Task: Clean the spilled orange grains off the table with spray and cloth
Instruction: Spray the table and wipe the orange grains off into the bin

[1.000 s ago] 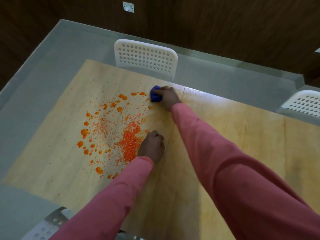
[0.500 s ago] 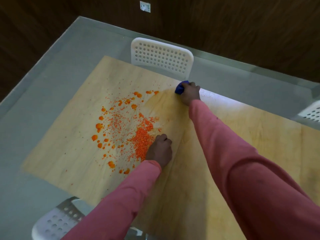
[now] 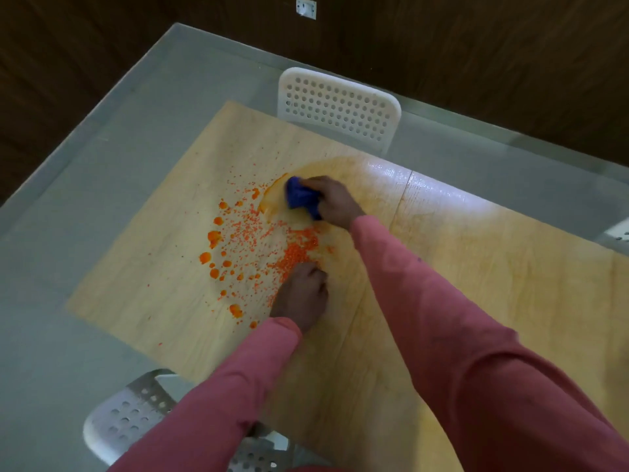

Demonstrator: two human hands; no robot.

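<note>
Table (image 3: 476,267): light wood top, fills most of my view, wet smear arcing across middle. White perforated chair (image 3: 340,109) at far edge; second chair (image 3: 136,417) at near edge. Orange grains (image 3: 258,247) scattered left of centre, densest heap just beyond left hand, blobs along left rim of spill. Right hand (image 3: 335,202): I read fingers clamped around bunched blue cloth (image 3: 301,197), cloth pressed on tabletop at far edge of spill. Left hand (image 3: 301,294): curled into loose fist, resting on table, touching heap.
</note>
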